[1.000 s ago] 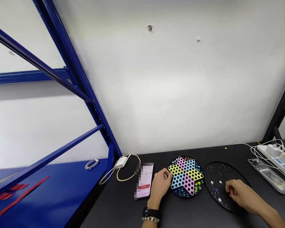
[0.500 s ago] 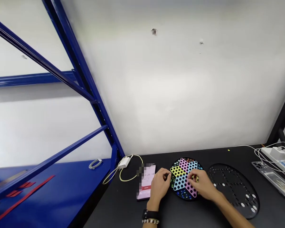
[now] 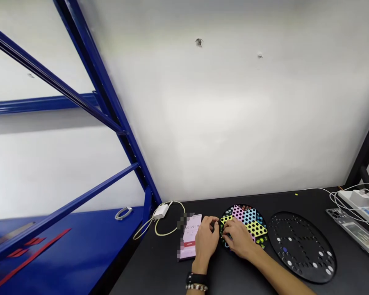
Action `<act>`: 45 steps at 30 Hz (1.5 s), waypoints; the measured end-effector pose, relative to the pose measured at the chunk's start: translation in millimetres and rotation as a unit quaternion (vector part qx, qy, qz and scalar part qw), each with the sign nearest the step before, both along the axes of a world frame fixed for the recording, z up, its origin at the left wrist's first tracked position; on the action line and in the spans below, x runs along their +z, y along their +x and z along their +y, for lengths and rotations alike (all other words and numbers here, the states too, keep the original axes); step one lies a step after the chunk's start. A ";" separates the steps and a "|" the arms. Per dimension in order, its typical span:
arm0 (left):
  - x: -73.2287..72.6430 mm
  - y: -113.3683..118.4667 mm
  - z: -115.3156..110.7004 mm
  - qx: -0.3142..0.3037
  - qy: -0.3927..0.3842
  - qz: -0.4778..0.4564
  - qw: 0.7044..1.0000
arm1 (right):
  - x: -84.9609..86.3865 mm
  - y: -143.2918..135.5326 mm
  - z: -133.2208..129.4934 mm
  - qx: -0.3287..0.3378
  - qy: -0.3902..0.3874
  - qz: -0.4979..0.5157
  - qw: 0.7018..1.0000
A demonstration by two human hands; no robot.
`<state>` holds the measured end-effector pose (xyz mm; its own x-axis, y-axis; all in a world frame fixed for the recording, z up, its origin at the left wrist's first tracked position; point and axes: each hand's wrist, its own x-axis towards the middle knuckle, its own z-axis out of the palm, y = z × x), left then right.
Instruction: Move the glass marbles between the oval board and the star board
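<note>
A round black Chinese checkers board (image 3: 257, 228) lies on the dark table, with a star of pink, blue and yellow points dotted with dark holes. Coloured marbles (image 3: 260, 242) fill the rim spaces around the star. Over the board's left part is my right hand (image 3: 238, 238), fingers bent and tips drawn together; anything in them is too small to make out. My left hand (image 3: 207, 237) rests at the board's left edge, beside the phone (image 3: 191, 235), its fingers curled in a pinch whose contents I cannot see. A dark band and a beaded bracelet circle the left wrist.
Right of the board lies a round black plate (image 3: 304, 229) with holes, several white pieces and one blue piece. Farther right are a clear case (image 3: 353, 231) and a power strip (image 3: 361, 200) with cables. A white adapter (image 3: 160, 211) sits left; blue shelving (image 3: 110, 102) rises beside the wall.
My right hand has moved left across the star, from its right side to its left part, uncovering the yellow right point and a blue piece on the plate. My left hand has barely shifted.
</note>
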<state>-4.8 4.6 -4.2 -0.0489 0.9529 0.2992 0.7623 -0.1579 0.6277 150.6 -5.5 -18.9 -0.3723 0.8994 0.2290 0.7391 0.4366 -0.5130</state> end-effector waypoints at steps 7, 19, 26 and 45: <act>2.6 0.7 -3.2 -0.011 -0.014 0.002 1.000 | 19.3 31.3 -26.7 -0.010 0.007 0.004 1.000; -0.9 6.3 -3.4 -0.003 -0.066 0.005 0.998 | 13.5 190.6 -110.0 -0.138 -0.092 -0.150 0.975; -2.8 10.4 -4.7 -0.029 -0.059 -0.025 0.998 | 46.9 187.0 -108.9 -0.146 0.121 -0.040 0.981; -5.9 17.8 -13.2 -0.083 -0.064 0.025 0.994 | -17.5 131.4 43.0 -0.286 0.000 0.164 0.944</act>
<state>13.0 -8.7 -10.1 0.1235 0.9772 0.1726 0.7638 -0.2047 0.6122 282.0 37.5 -36.4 0.2652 0.9319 0.2473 0.6554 0.0139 -0.7551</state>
